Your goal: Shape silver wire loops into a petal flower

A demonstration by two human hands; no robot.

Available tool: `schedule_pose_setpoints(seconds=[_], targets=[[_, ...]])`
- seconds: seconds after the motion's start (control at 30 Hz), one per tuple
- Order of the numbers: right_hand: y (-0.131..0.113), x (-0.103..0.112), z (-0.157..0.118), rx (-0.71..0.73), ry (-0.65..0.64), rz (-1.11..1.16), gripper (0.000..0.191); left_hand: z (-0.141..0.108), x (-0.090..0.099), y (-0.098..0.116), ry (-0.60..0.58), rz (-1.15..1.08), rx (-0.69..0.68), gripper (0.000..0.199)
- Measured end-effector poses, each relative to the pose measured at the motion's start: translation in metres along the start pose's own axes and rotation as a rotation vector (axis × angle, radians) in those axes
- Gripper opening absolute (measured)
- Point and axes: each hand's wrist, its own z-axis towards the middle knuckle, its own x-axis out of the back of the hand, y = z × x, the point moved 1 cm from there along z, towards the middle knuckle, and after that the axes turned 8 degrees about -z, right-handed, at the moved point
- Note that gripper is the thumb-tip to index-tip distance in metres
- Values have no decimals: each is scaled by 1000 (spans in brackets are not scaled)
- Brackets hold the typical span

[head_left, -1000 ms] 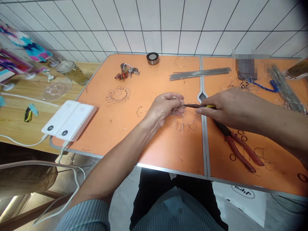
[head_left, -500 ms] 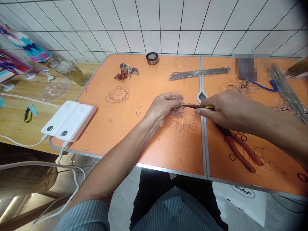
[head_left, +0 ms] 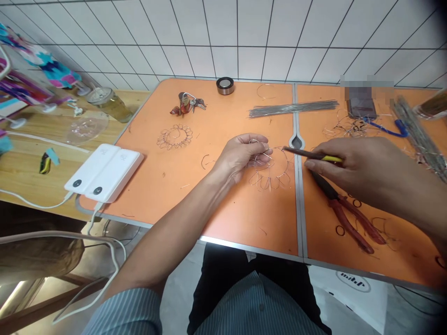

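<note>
My left hand pinches a looped wire ring between thumb and fingers, a little above the orange table. Thin petal-like loops run round the ring's lower edge. In my right hand are needle-nose pliers with a yellow-and-black handle, their tip pointing left, close to the ring's upper right side. Whether the tip touches the wire I cannot tell. Larger red-handled pliers lie just below my right hand. A similar wire flower ring rests on the table to the left.
Straight wires lie in a bundle at the back, near a tape roll and a bunch of keys. At the left edge sit white power banks with cables. Tangled wire scraps and a second wire bundle are at the right.
The needle-nose pliers in my right hand have drawn back to the right, away from my left fingers. My left hand still holds the wire ring. The view has shifted slightly.
</note>
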Motion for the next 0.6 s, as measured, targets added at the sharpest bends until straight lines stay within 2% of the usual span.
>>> schedule_pose_setpoints(seconds=[0.07,0.1,0.2,0.27,0.33,0.5,0.6], targets=[[-10,-6,-17,-85,104,-33,21,1,1,0,0,-22,4,26],[-17,-11,-24,-60,142,-26,19,1,1,-1,3,-29,9,26],[-39,-33,-37,203,323,-40,16,1,0,-2,19,-37,31,27],[-49,-46,-37,341,345,-198,27,0,-1,-2,31,-40,45,25],[-54,-51,-33,440,363,-265,34,-1,-2,-2,34,-47,56,24],[-56,-45,-22,621,429,-236,36,-5,-7,-1,37,-59,69,23],[-51,-44,-23,644,469,-185,32,-6,-9,-1,39,-53,67,22]])
